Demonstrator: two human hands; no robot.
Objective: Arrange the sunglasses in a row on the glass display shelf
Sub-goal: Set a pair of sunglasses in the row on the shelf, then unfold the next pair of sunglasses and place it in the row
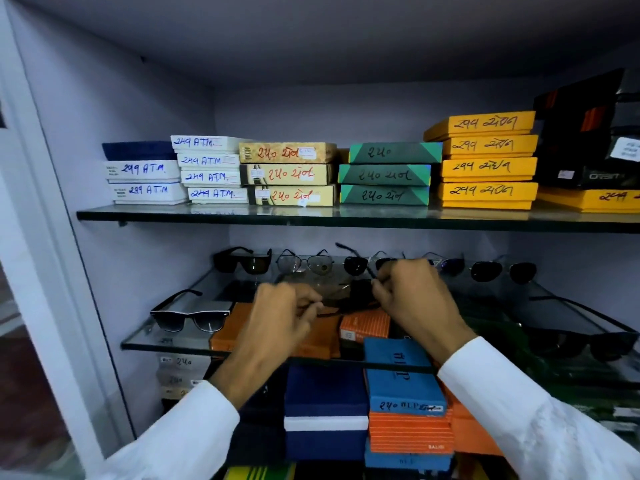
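Two hands in white sleeves reached over a glass display shelf [138, 336] inside a cabinet. The left hand [282, 315] was curled nearly closed, its fingertips pinching the thin arm of a dark pair of sunglasses [349, 299]. The right hand [412, 296] was likewise closed, pinching the other arm of the same pair, so the sunglasses hung between both hands just above the middle of the shelf.

Along the far edge of that shelf stood a row of sunglasses [304, 265], lenses facing forward, running from left to right behind the hands; some were dark, some lightly tinted. Near the left front corner lay a black-and-white framed pair [192, 315]. At the right front lay a large black pair [581, 337], its arms stretched toward the back.

Through the glass, stacked boxes showed on the level below, among them a blue box [403, 375] and an orange striped box [410, 433].

Above, a second glass shelf [104, 215] held stacks of white boxes [207, 169], tan, green and yellow boxes [485, 161], each with handwritten numbers.
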